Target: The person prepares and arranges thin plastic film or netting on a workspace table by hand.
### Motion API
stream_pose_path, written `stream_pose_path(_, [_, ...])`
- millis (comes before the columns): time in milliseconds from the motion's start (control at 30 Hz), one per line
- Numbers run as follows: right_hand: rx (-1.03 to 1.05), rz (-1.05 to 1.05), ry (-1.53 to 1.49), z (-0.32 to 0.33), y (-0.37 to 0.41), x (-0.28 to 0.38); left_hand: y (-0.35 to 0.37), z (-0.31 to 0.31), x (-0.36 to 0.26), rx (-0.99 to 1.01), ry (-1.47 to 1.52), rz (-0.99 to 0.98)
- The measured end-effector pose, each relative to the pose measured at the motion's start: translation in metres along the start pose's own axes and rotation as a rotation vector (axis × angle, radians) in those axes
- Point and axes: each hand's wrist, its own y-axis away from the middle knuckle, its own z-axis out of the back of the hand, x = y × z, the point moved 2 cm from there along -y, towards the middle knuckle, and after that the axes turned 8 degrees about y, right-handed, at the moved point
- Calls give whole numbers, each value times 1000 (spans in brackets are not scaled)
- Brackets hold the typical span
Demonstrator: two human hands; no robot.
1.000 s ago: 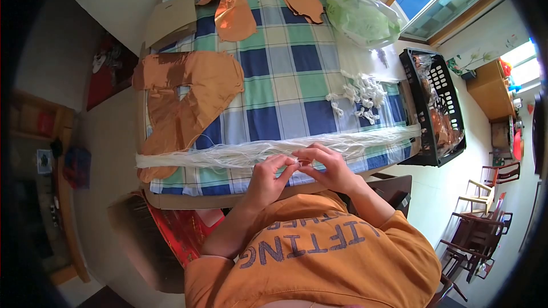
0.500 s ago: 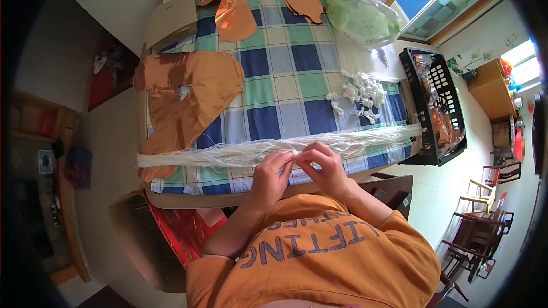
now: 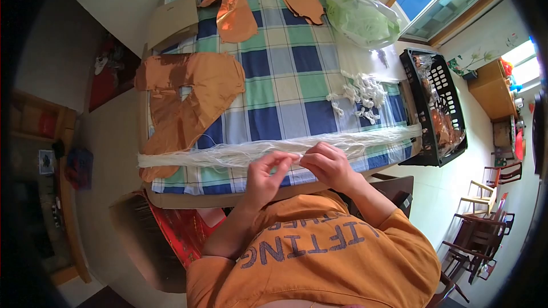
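Note:
My left hand (image 3: 266,178) and my right hand (image 3: 329,165) meet fingertip to fingertip over the near edge of the bed. Both are closed in a pinch, with a small bit of white string (image 3: 297,158) between them, mostly covered by the fingers. Just beyond them a long bundle of loose white strings (image 3: 365,138) stretches across the checked sheet from side to side. Small knotted white string pieces (image 3: 368,92) lie heaped farther right.
Copper-coloured foil sheets (image 3: 200,82) cover part of the bed's left side, and foil cut-outs (image 3: 237,20) lie farther back. A pale green plastic bag (image 3: 365,23) rests at back right. Beside the bed is a black crate (image 3: 442,74) holding wrapped items.
My hands have moved slightly apart, the left one shifting left and the right one right. More of the white bit shows between the fingertips. Things on the bed look unmoved.

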Motion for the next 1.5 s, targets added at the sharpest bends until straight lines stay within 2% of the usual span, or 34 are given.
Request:
stream_pose_path(100, [-82,76,84,6,2,1,-9,15,-2,-189,154,-82])
stream_pose_path(133, [-101,110,103,8,2,2,-14,17,1,-187,207,55])
stream_pose_path(233, [-85,162,64,8,-2,1,-9,15,25,175,743,612])
stream_pose_path(267, [-69,166,38,8,-3,0,-8,14,26,238,717,606])
stream_pose_path(367, [156,-623,-845,-12,16,-18,-5,14,20,171,97,284])
stream_pose_path(400, [215,-751,-997,-10,11,-21,-1,4,9,59,-237,6])
stream_pose_path(500, [309,-928,-1365,-28,20,-34,5,-10,-14,157,-862,-676])
stream_pose_path(533, [337,-935,-1426,-32,22,-35,5,-10,-12,146,-849,-722])
stream_pose_path(633, [285,-900,-1359,-36,25,-35,2,-2,0,89,-723,-561])
stream_pose_path(733, [262,-771,-661,-25,19,-17,-2,14,20,-146,-304,-78])
stream_pose_path(833, [291,-462,-310,-3,5,5,-11,25,32,-184,-55,91])
stream_pose_path(867, [199,-370,-300,1,1,10,-10,24,32,-122,-70,128])
stream_pose_path(967, [58,-348,-261,10,-19,9,-5,13,32,-70,53,234])
stream_pose_path(1000, [79,-390,-293,12,-23,4,-5,12,35,-65,151,239])
stream_pose_path(1133, [69,-425,-268,2,-20,-15,-4,10,30,-42,186,297])
stream_pose_path(1233, [29,-244,-301,0,-14,-9,-5,12,32,-33,257,324])
stream_pose_path(1400, [130,-183,-217,5,-20,-6,-3,10,38,38,552,476])
stream_pose_path(1500, [109,-150,-303,0,-18,-12,0,3,27,43,545,507])
